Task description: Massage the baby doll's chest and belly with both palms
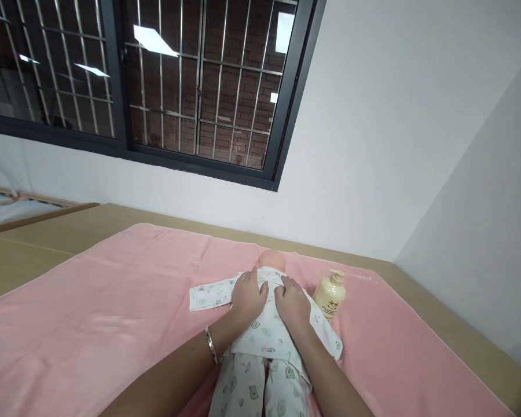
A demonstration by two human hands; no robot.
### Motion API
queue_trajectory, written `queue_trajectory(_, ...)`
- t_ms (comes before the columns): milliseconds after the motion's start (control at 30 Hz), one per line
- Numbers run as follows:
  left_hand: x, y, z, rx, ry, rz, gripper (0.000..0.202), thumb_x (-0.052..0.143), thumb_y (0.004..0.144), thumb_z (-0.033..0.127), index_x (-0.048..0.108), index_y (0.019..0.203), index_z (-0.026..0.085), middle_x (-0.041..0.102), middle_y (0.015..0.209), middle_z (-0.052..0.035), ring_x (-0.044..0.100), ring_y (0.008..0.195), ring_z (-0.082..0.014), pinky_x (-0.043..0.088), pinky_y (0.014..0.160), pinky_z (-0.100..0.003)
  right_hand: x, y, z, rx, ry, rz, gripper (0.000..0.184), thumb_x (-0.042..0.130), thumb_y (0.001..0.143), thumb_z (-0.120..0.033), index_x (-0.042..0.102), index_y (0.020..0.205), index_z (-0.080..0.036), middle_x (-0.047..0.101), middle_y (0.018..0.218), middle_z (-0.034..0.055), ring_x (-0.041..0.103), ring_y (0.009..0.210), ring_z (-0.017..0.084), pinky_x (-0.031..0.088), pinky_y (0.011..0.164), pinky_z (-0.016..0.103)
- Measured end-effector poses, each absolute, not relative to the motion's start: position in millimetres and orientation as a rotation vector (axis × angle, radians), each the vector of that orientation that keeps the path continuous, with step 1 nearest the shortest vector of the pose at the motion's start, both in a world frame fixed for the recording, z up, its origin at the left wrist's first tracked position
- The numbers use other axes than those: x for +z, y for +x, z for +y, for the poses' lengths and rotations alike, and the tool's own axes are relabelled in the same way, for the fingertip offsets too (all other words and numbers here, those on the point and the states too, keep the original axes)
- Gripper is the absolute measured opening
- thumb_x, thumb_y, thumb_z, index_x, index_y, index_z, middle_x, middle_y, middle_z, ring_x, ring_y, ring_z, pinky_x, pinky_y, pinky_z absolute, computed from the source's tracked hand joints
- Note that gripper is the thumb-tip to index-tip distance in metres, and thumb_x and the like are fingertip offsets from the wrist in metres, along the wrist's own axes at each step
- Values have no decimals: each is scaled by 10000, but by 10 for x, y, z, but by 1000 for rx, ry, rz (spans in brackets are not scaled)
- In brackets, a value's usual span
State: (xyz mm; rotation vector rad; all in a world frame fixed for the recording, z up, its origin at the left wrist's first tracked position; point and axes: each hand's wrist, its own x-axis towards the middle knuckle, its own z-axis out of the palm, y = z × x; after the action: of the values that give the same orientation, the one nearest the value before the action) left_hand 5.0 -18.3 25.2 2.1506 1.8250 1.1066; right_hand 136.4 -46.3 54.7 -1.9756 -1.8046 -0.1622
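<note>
A baby doll (272, 260) lies on a pink blanket (125, 313), its bald head away from me. It is dressed in a white printed top (264, 336) and matching trousers (247, 382). My left hand (248, 295) rests flat on the left side of the doll's chest, fingers stretched toward its shoulder. On the right side of the chest lies my right hand (293, 301), fingers extended over the fabric. One sleeve (211, 294) sticks straight out to the left; the other slants down to the right. A bracelet (211, 344) circles my left wrist.
A pale yellow pump bottle (330, 294) stands on the blanket just right of the doll. The blanket covers a wooden table (108, 217) set against a white wall (351, 174). Above is a dark-framed window (200, 87) with bars. A wooden-edged bed (26, 211) is at far left.
</note>
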Motion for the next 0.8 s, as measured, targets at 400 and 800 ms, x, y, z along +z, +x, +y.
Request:
queue_trajectory(400, 383, 48, -277, 1080, 2222, 1885, 465, 433, 911, 361, 483, 1312, 132, 665, 1082, -139, 598, 1035, -271, 414, 904, -371, 688, 1313, -527, -46, -2018, -1782, 345, 364, 880, -255, 687, 978, -185, 701, 1031, 94, 624, 986, 212, 404, 787, 271)
queue_trajectory(800, 260, 2, -63, 1044, 2219, 1686, 551, 436, 902, 376, 415, 1395, 131, 614, 1238, -133, 533, 1180, -269, 366, 1009, -375, 541, 1438, -333, -5, -1877, -1871, 478, 348, 885, -223, 567, 1293, -108, 564, 1337, 135, 467, 1265, 242, 281, 1064, 350)
